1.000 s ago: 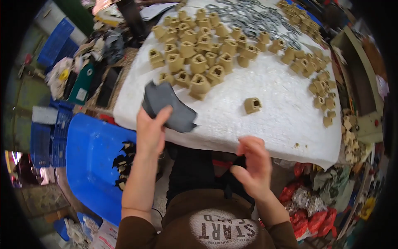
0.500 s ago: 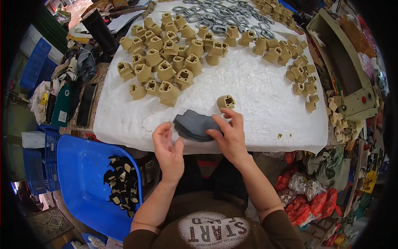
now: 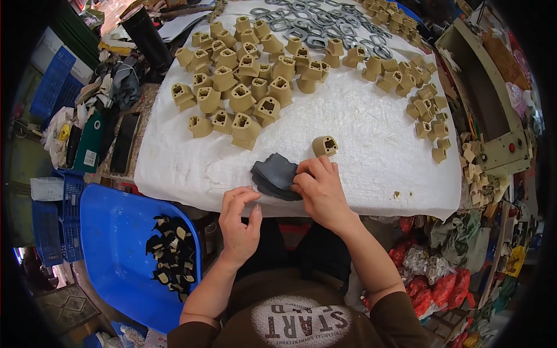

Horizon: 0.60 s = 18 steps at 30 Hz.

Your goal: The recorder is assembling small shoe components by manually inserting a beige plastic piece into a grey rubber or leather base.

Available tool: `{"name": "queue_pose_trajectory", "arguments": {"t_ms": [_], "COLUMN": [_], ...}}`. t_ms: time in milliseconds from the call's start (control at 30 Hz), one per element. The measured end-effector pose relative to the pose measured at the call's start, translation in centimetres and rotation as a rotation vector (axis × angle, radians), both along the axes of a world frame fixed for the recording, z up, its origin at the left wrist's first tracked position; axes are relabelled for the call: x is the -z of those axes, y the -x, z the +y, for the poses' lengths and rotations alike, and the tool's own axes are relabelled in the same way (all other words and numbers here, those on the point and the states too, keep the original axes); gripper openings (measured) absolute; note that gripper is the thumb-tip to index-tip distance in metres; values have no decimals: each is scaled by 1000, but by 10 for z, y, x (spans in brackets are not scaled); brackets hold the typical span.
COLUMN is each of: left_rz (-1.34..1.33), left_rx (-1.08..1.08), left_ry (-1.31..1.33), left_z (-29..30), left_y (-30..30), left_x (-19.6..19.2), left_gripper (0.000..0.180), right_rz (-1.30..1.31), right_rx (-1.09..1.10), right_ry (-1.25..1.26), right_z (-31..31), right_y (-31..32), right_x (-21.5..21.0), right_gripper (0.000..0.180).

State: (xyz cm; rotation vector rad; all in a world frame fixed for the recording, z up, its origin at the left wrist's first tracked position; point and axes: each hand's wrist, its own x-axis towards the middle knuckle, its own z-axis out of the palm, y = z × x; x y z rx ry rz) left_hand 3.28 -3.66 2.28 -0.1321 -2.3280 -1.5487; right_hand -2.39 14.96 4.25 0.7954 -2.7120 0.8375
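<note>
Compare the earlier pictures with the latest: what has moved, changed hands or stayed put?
The dark grey cut sheets moved rightward, closer to the lone hollow tan block. The left hand, which held them at first, has released its grip; the right hand, empty then, now pinches their right end. The lone block, clustered tan blocks and blue tub stayed put.

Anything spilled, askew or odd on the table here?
Small brownish specks on the white cover near its front right edge look like stray debris. One tan piece sits apart from the clusters, just beyond the right hand.
</note>
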Motion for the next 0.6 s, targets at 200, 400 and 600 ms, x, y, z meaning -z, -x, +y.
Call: {"name": "queue_pose_trajectory", "arguments": {"t_ms": [200, 400, 600], "left_rz": [59, 309, 128], "left_rx": [50, 249, 247], "left_ry": [91, 323, 484], "left_z": [2, 23, 29], "left_y": [3, 13, 15], "left_x": [-8, -14, -23], "left_gripper": [22, 31, 43], "right_rz": [-194, -136, -315], "right_rx": [-23, 10, 254], "right_ry": [305, 333, 1028], "right_z": [4, 5, 27], "right_y": [9, 6, -10], "right_x": [9, 16, 5], "right_gripper": [6, 4, 6]}}
